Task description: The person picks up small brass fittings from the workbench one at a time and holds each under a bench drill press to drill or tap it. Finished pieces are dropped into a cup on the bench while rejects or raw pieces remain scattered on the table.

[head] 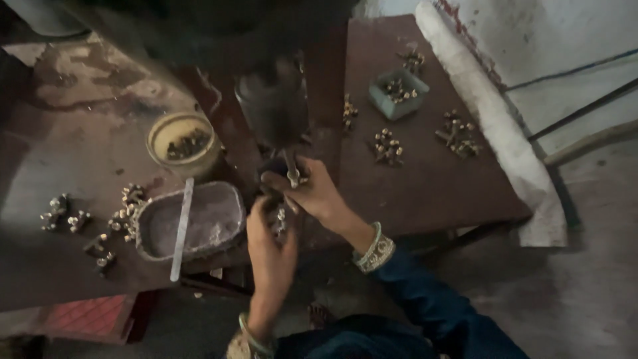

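My right hand [318,194] reaches up under the dark machine head [272,106] and pinches a small metal part [292,177] at its lower end. Just below it, my left hand [269,249] is raised with fingers curled around a small brass fitting [281,219]; the grip is partly hidden and blurred. Both wrists wear bangles, and the sleeves are dark blue. Small brass fittings [388,147] lie in clusters on the brown table [425,186] to the right of my hands.
An oval grey tray [154,233] with a metal rod [181,229] across it sits at left, beside loose fittings [129,209]. A round yellow bowl [154,136] and a small square box [382,105] hold more parts. White cloth [492,119] edges the table's right side.
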